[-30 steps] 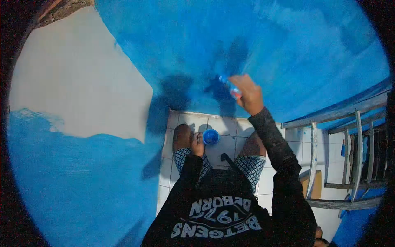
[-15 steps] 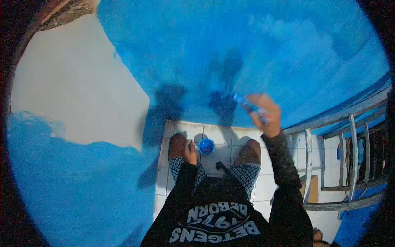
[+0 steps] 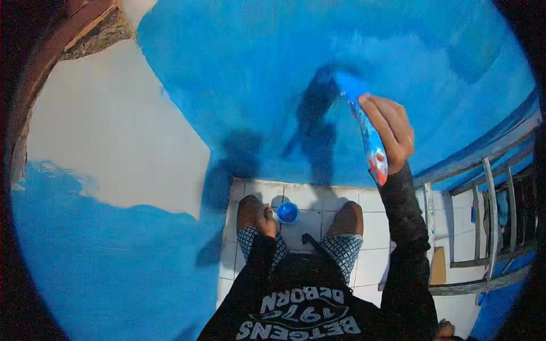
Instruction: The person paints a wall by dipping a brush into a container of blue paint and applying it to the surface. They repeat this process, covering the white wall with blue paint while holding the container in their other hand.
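My right hand (image 3: 391,128) is raised in front of the blue wall (image 3: 250,62), closed round the handle of a paintbrush (image 3: 372,133). The handle is blue and white with a red end, and the blue-coated bristles point up at the painted surface. Low down by my left knee, my left hand (image 3: 267,221) is closed at the side of a small round cup of blue paint (image 3: 287,212); its fingers are partly hidden. Dark shadows of my arm and the brush fall on the wall.
A pale unpainted patch (image 3: 119,125) with a blue edge lies to the left. White floor tiles (image 3: 369,250) spread under my legs. At right, a wooden ladder (image 3: 489,216) lies beside a brown board (image 3: 438,266). A brown frame edge (image 3: 85,28) shows at upper left.
My right hand has moved up and slightly right, and the brush has turned from slanting left to nearly upright. The left hand and cup keep their place by my knee.
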`<action>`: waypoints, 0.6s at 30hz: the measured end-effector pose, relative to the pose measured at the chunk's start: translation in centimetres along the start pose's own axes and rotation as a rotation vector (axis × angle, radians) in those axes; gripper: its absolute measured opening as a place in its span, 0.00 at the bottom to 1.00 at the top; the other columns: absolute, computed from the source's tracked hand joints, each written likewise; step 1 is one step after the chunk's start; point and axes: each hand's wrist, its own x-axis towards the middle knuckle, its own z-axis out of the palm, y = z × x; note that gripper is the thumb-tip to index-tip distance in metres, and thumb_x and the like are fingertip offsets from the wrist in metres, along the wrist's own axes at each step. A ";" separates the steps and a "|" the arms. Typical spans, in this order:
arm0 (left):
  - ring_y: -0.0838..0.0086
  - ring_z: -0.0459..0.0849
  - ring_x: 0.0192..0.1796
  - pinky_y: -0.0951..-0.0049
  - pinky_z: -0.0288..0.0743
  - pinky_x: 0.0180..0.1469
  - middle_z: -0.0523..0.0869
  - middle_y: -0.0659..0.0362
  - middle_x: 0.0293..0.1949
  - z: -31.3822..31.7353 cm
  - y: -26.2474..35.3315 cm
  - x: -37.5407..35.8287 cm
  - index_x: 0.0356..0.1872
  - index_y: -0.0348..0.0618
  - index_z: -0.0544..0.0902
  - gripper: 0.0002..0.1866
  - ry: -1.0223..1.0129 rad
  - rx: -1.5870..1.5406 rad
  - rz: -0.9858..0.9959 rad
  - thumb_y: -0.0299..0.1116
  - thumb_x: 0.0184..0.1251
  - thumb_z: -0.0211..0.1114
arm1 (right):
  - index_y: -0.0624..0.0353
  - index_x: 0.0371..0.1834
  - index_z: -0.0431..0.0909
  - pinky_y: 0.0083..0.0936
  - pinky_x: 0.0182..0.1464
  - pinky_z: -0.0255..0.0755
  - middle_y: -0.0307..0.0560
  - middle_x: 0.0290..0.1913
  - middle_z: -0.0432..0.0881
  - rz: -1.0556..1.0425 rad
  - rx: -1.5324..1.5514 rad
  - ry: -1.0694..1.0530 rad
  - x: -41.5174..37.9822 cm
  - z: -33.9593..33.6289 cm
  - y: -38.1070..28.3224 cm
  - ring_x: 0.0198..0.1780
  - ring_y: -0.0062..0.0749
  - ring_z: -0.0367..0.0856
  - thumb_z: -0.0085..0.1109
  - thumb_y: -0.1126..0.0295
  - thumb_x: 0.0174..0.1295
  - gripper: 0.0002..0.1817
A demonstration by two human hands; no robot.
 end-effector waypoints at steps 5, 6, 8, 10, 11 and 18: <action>0.72 0.81 0.48 0.71 0.73 0.56 0.83 0.57 0.43 0.2 2.2 0.0 0.51 0.38 0.81 0.11 0.027 0.195 0.039 0.33 0.76 0.60 | 0.54 0.52 0.88 0.28 0.42 0.84 0.43 0.52 0.87 -0.180 -0.308 0.009 -2.0 1.1 0.4 0.45 0.37 0.87 0.68 0.75 0.52 0.21; 0.71 0.81 0.49 0.70 0.74 0.56 0.83 0.57 0.44 0.0 2.1 0.1 0.51 0.38 0.81 0.11 0.035 0.277 0.076 0.33 0.77 0.60 | 0.54 0.52 0.88 0.28 0.42 0.84 0.43 0.52 0.87 -0.177 -0.308 0.007 -3.7 1.7 0.6 0.45 0.37 0.87 0.68 0.75 0.52 0.21; 0.71 0.81 0.49 0.70 0.74 0.56 0.84 0.57 0.45 -0.2 1.8 0.5 0.51 0.39 0.81 0.11 0.045 0.358 0.113 0.33 0.77 0.60 | 0.53 0.54 0.87 0.28 0.41 0.83 0.43 0.55 0.86 -0.184 -0.287 -0.101 -7.5 2.9 1.2 0.44 0.37 0.87 0.67 0.74 0.54 0.21; 0.69 0.82 0.50 0.68 0.74 0.58 0.84 0.55 0.46 -0.5 0.6 0.4 0.51 0.39 0.81 0.11 0.058 0.176 -0.040 0.34 0.77 0.60 | 0.53 0.57 0.85 0.28 0.42 0.83 0.43 0.57 0.85 -0.140 -0.236 -0.165 -12.1 3.8 0.5 0.46 0.37 0.87 0.64 0.74 0.55 0.23; 0.69 0.82 0.50 0.68 0.74 0.58 0.84 0.55 0.46 -0.5 0.7 0.4 0.51 0.39 0.81 0.11 0.062 0.173 -0.041 0.34 0.77 0.60 | 0.53 0.61 0.83 0.29 0.42 0.83 0.44 0.59 0.84 -0.098 -0.189 -0.223 -14.3 4.2 -0.2 0.47 0.38 0.86 0.62 0.75 0.56 0.25; 0.66 0.82 0.52 0.66 0.74 0.59 0.83 0.53 0.48 -0.6 0.6 0.3 0.51 0.39 0.81 0.12 0.022 0.252 0.078 0.36 0.76 0.62 | 0.54 0.74 0.69 0.33 0.42 0.83 0.49 0.64 0.80 0.068 -0.043 -0.574 -27.5 7.0 -4.8 0.54 0.42 0.84 0.57 0.74 0.58 0.35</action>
